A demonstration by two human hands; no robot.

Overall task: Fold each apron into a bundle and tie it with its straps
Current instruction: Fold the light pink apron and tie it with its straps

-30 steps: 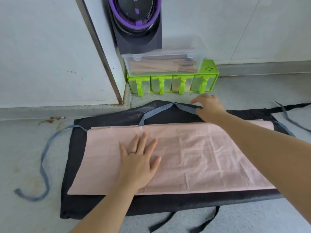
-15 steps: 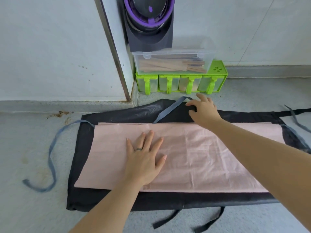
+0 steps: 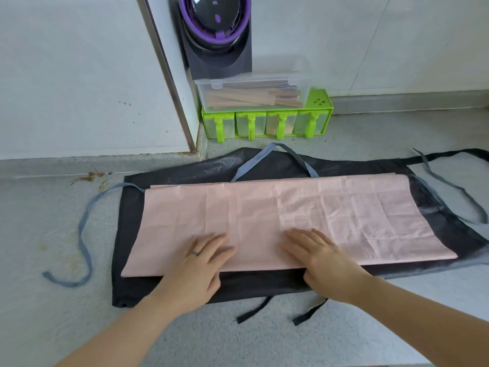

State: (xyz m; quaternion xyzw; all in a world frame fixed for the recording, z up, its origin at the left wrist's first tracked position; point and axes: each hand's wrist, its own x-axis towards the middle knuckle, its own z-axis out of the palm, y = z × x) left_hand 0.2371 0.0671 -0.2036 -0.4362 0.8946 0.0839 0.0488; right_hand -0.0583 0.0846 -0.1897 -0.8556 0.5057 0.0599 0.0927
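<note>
Pink apron (image 3: 291, 215) folded flat atop black apron (image 3: 259, 283) on desk (image 3: 264, 340). Left hand (image 3: 201, 263) and right hand (image 3: 326, 263) apart, palms down on its near edge, fingers straight.

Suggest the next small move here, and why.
Probably fold the near edge of the pink apron away, toward its far edge: the left hand and right hand rest flat on that edge, and it lies as a wide strip, not yet a bundle.
</note>
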